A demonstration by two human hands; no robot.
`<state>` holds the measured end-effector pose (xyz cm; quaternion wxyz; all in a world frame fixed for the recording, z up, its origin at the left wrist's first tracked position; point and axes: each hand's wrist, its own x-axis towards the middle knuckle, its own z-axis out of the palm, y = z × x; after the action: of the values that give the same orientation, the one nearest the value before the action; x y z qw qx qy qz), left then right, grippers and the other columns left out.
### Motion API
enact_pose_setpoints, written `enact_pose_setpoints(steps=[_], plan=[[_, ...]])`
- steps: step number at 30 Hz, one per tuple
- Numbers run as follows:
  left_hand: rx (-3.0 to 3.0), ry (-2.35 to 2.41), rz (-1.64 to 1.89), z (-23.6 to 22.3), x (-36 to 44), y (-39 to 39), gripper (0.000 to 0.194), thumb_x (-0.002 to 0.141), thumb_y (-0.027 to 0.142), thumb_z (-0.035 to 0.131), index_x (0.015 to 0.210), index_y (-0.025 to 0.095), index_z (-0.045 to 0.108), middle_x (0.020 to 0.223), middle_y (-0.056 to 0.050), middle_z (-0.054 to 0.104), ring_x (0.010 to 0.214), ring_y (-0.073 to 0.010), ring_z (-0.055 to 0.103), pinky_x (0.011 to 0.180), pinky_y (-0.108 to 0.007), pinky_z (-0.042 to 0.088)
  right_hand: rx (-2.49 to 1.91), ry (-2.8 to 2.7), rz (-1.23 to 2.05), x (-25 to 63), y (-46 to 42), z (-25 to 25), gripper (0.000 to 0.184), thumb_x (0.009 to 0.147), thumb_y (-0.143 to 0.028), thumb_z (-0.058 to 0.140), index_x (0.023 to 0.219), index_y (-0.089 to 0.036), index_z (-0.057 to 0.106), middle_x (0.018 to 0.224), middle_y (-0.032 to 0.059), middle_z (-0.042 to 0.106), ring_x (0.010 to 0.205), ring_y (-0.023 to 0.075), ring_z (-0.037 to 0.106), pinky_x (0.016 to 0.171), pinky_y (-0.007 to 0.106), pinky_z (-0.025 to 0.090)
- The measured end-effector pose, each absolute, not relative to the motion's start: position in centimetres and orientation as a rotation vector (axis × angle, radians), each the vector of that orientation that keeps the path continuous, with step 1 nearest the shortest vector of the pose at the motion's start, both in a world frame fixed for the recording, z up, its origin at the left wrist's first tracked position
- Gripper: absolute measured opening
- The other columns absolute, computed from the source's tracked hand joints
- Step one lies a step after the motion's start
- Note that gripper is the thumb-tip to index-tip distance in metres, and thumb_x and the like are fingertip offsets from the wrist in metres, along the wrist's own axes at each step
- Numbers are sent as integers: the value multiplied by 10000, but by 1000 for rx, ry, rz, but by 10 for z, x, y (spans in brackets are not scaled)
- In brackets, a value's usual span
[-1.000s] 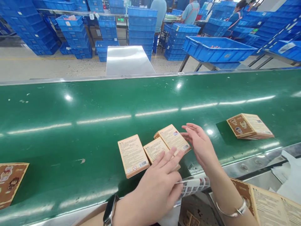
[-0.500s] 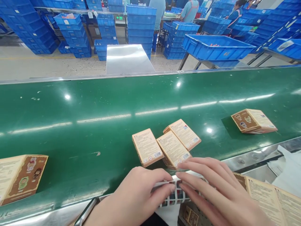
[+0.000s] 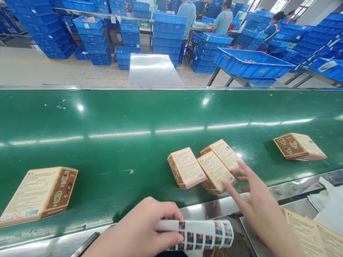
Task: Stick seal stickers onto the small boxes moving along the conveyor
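- Head view, at a green conveyor belt: left hand grasps a roll of small printed pictures by one end, thumb against fingers, at the belt's near edge.
- Right hand holds nothing; fingers spread, thumb over the near end of the middle box. Whether skin meets card, I can't tell from here.
- Middle box lies on the belt in a close group, between a left-hand box and a right-hand box, text faces up.
- Well apart on the belt: a far-left box and a far-right box.
- Beyond: a large blue crate, a shiny metal table, co-workers among crate stacks.
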<state>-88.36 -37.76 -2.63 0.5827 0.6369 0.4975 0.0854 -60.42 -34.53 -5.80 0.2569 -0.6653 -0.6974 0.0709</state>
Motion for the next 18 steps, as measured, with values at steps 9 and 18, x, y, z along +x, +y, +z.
enact_pose_setpoints(steps=[9,18], plan=[[1931,760,461,-54,-892,-394,37,886,195,660,891,215,690,756,43,733,622,-82,591,572,-148,388,-1773,-1659,521,-644,-346,-85,720,849,-574,578,1436,-208,381,1238,134,588,929,243,606,745,389,558],[2399,1034,718,-58,-896,-391,140,899,266,631,778,198,650,1391,-45,580,1316,-269,492,1139,-423,351,-1692,-1522,897,-691,-331,-65,526,785,-567,632,1198,-241,636,1138,89,716,870,220,654,692,343,555]])
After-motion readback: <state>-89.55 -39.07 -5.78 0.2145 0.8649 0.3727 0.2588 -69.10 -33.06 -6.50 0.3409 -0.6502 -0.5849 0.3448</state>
